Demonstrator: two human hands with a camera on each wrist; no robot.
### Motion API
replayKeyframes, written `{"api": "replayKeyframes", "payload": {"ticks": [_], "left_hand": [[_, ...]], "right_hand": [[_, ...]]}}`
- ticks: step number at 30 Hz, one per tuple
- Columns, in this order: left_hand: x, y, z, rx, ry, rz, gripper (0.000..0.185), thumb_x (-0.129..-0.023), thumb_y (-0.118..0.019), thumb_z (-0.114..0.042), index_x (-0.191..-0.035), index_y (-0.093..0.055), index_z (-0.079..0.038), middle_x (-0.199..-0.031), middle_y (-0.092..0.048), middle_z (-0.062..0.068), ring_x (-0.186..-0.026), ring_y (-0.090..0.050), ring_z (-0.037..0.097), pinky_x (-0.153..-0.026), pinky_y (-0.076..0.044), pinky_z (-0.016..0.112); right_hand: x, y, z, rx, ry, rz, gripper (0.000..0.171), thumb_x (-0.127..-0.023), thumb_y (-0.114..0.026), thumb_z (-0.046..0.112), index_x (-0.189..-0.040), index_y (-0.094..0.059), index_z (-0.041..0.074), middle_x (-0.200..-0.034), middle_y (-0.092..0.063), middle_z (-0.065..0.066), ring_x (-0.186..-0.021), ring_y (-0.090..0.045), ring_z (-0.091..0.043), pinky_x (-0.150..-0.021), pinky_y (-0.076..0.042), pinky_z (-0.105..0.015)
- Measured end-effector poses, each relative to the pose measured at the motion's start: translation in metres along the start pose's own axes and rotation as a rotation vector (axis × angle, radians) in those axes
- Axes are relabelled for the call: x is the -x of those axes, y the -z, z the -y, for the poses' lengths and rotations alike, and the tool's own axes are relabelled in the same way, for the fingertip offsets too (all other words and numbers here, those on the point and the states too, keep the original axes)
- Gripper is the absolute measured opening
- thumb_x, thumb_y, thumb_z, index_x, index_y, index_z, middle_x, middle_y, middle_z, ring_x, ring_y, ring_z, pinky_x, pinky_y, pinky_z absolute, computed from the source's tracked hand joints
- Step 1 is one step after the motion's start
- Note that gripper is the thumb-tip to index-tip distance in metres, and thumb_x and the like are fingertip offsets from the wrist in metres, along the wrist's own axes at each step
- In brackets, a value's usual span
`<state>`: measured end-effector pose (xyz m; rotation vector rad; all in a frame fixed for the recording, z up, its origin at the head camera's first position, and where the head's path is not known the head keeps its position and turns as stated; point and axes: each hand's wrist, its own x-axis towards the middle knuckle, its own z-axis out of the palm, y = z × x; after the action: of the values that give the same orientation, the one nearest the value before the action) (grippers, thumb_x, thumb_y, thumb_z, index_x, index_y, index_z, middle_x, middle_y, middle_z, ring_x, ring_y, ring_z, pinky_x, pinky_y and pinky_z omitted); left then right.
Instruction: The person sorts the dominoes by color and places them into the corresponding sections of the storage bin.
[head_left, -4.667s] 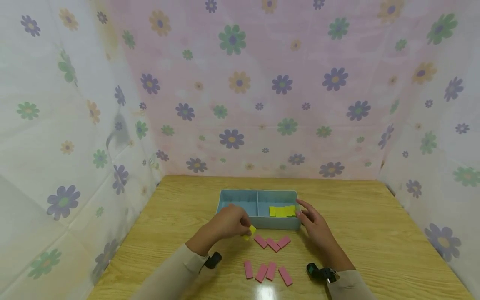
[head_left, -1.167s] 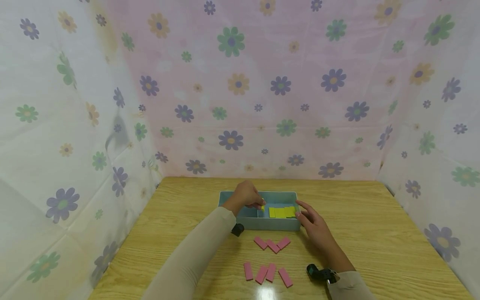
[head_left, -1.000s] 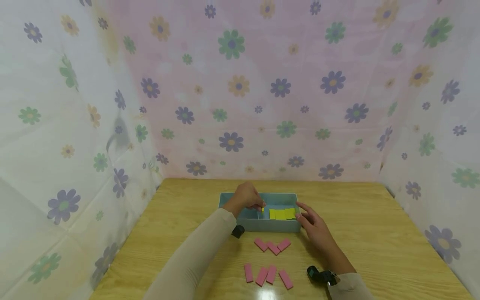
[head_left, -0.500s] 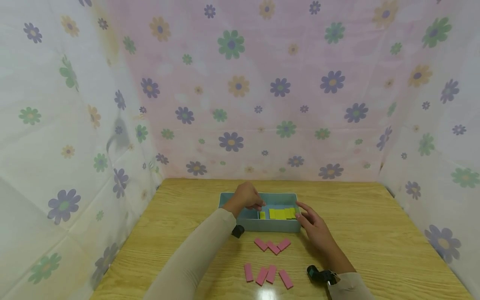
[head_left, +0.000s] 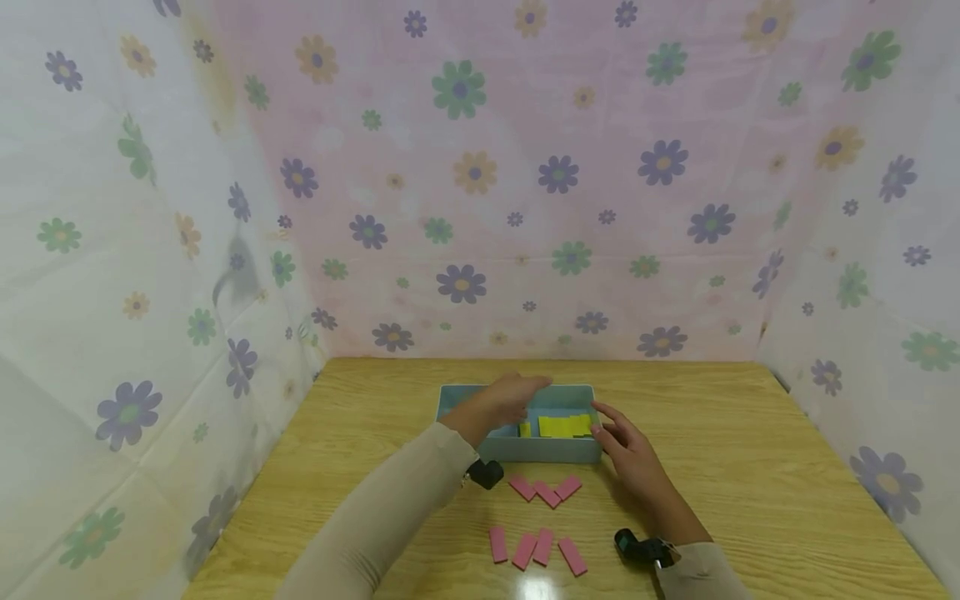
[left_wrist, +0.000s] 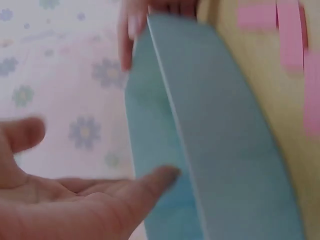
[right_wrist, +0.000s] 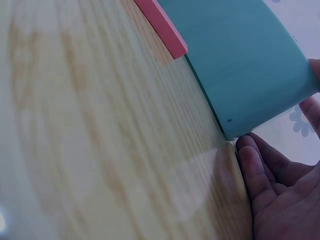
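A light blue two-compartment box [head_left: 540,451] stands on the table. My left hand [head_left: 504,402] is above its middle, with nothing in its grasp; in the left wrist view the fingers [left_wrist: 125,197] are extended and the thumb stands apart. Close below that hand, a yellow tile [head_left: 525,430] lies at the left of the right compartment. Apart from it, a row of several overlapping yellow tiles [head_left: 562,426] lies toward the right end. My right hand [head_left: 632,454] holds the box's right end, thumb and fingers at the wall and corner. The left compartment is partly hidden by my left hand.
In front of the box, several pink tiles lie on the wooden table [head_left: 360,433] in two loose groups: a nearer group with one pink tile [head_left: 572,556], and another with a pink tile [head_left: 547,494] close to the box. Flower-patterned cloth [head_left: 517,250] encloses the table.
My left hand carried a yellow tile from before the box into the right compartment and let it go beside the divider. Since then its fingers have spread and risen slightly. My right hand stays put.
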<state>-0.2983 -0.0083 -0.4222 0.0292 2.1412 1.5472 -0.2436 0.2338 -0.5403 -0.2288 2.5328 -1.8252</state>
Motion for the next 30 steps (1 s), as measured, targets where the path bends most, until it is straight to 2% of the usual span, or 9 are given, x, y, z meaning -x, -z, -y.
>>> {"api": "replayKeyframes", "payload": {"ticks": [3,4,5,7,11,19,26,30], "left_hand": [[0.002,-0.01,-0.001,0.151,0.029,0.085,0.082,-0.106,-0.051,-0.052,-0.167,-0.015,-0.01,-0.166,-0.026,0.026,-0.151,-0.03,0.049,-0.123,-0.028,0.061],[0.002,-0.013,-0.002,0.178,0.036,0.101,0.079,-0.106,-0.048,-0.053,-0.167,-0.017,-0.013,-0.167,-0.023,0.026,-0.154,-0.023,0.048,-0.125,-0.022,0.063],[0.002,-0.016,-0.002,0.191,0.036,0.115,0.076,-0.107,-0.044,-0.055,-0.167,-0.019,-0.015,-0.173,-0.004,0.023,-0.158,-0.004,0.049,-0.125,-0.012,0.069],[0.001,-0.021,-0.001,0.202,0.034,0.124,0.074,-0.108,-0.04,-0.057,-0.167,-0.019,-0.019,-0.174,-0.001,0.019,-0.159,0.001,0.046,-0.123,-0.007,0.073],[-0.003,-0.025,0.003,0.148,0.029,0.102,0.075,-0.106,-0.036,-0.063,-0.167,-0.02,-0.022,-0.175,-0.005,0.015,-0.16,-0.002,0.043,-0.119,-0.008,0.078],[-0.007,-0.027,0.002,0.056,0.021,0.096,0.073,-0.105,-0.032,-0.068,-0.167,-0.02,-0.032,-0.175,-0.007,0.008,-0.16,-0.005,0.041,-0.12,-0.011,0.077],[-0.01,-0.028,0.006,0.023,0.016,0.088,0.078,-0.104,-0.032,-0.071,-0.167,-0.022,-0.026,-0.174,-0.012,0.011,-0.159,-0.011,0.042,-0.119,-0.016,0.076],[-0.011,-0.029,0.008,0.034,0.005,0.099,0.076,-0.104,-0.032,-0.069,-0.167,-0.021,-0.027,-0.175,-0.01,0.01,-0.16,-0.009,0.042,-0.119,-0.016,0.077]], "right_hand": [[0.0,0.001,0.0,0.001,0.001,0.0,0.057,-0.107,-0.053,0.048,-0.16,-0.039,0.032,-0.154,-0.049,-0.023,-0.14,-0.051,-0.039,-0.112,-0.046,-0.059],[0.0,0.001,-0.001,-0.001,0.003,-0.003,0.057,-0.107,-0.053,0.048,-0.16,-0.039,0.032,-0.154,-0.05,-0.023,-0.14,-0.052,-0.039,-0.112,-0.046,-0.059],[0.0,0.001,-0.001,-0.002,0.006,-0.003,0.057,-0.106,-0.053,0.048,-0.16,-0.039,0.032,-0.154,-0.05,-0.023,-0.14,-0.052,-0.039,-0.112,-0.046,-0.059],[0.0,0.001,-0.002,0.002,0.012,-0.005,0.057,-0.106,-0.053,0.049,-0.159,-0.04,0.032,-0.153,-0.051,-0.023,-0.139,-0.052,-0.039,-0.111,-0.047,-0.059],[0.0,0.0,-0.004,0.011,0.013,-0.003,0.057,-0.107,-0.053,0.048,-0.16,-0.04,0.031,-0.152,-0.051,-0.023,-0.138,-0.053,-0.039,-0.111,-0.047,-0.058],[-0.001,-0.001,0.003,0.005,0.024,0.004,0.054,-0.109,-0.051,0.04,-0.161,-0.038,0.031,-0.153,-0.051,-0.023,-0.139,-0.053,-0.039,-0.111,-0.047,-0.059],[-0.001,-0.001,0.001,0.008,0.018,0.002,0.054,-0.109,-0.051,0.041,-0.16,-0.039,0.03,-0.155,-0.049,-0.023,-0.14,-0.051,-0.041,-0.112,-0.046,-0.059],[-0.001,-0.001,0.0,0.007,0.011,0.0,0.056,-0.108,-0.052,0.046,-0.16,-0.039,0.028,-0.154,-0.05,-0.023,-0.14,-0.052,-0.041,-0.112,-0.046,-0.059]]}}
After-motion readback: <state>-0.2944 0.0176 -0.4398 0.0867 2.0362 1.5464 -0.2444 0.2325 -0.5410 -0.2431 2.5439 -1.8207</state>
